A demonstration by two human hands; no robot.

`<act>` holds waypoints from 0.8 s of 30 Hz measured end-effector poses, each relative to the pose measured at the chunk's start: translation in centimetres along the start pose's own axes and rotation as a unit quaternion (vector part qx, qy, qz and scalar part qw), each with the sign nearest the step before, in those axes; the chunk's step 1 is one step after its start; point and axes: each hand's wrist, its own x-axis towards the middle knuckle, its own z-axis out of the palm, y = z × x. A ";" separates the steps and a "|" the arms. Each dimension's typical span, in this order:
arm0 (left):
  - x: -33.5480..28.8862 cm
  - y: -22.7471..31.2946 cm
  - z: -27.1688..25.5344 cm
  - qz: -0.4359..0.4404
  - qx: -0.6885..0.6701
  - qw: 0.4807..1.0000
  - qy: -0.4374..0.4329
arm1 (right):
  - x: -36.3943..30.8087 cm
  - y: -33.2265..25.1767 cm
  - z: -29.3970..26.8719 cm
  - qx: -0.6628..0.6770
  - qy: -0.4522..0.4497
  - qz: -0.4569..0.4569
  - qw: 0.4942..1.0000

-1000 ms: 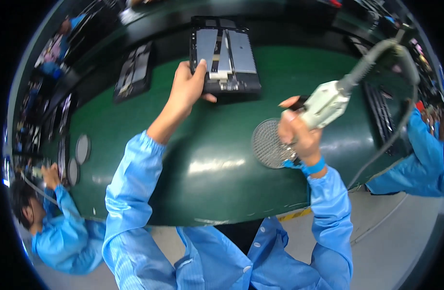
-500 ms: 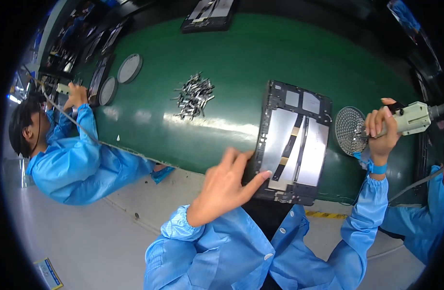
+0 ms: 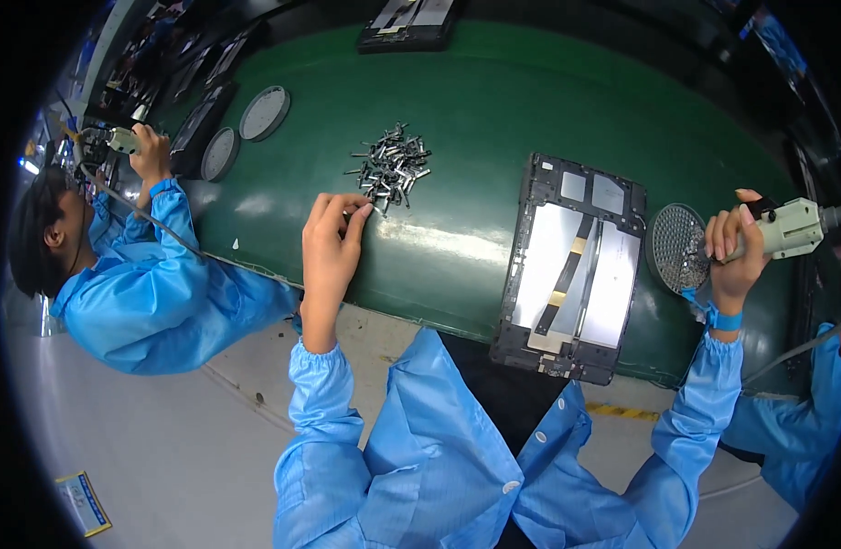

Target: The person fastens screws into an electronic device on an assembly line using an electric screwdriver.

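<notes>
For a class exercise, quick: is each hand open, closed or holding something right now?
Left hand: at the pile of small parts; whether it grips one cannot be told.
Right hand: closed, holding the pale handheld tool.

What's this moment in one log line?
Left fingers: at heap of small shiny pieces; right fingers: gripping pale corded tool; rectangular black-silver tablet: on green tabletop

The left arm (image 3: 321, 403) reaches forward, and the left hand (image 3: 329, 245) points the same way with its fingers bent, the thumb and the fingertips held close together. The right arm (image 3: 699, 403) extends forward and to the right; the right hand (image 3: 739, 242) is curled in a grip, well apart from the left.
</notes>
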 end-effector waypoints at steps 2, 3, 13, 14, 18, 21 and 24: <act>0.3 -0.3 -0.3 -0.001 -0.009 1.000 -0.010 | 0.0 0.0 0.1 -0.003 -0.002 -0.006 1.000; 0.3 -0.4 -0.5 -0.003 -0.019 1.000 -0.019 | 0.0 0.0 0.0 0.001 -0.001 -0.004 1.000; 0.0 -0.8 -2.0 0.011 -0.015 0.999 -0.051 | -0.2 0.5 0.0 0.009 0.012 0.010 1.000; -0.3 -1.0 -1.9 0.030 -0.007 0.998 -0.046 | -0.2 0.6 -0.4 0.008 0.006 0.009 1.000; -1.6 -0.2 -2.2 0.021 -0.004 0.999 -0.041 | -0.2 0.6 -1.2 0.010 -0.002 0.011 1.000; -1.7 -0.3 -2.2 -0.007 -0.010 0.998 -0.057 | -0.2 0.7 -1.2 0.006 0.001 0.014 1.000; -0.9 0.7 -1.4 -0.011 -0.110 0.993 -0.034 | -0.1 0.6 -1.1 0.010 0.004 0.016 1.000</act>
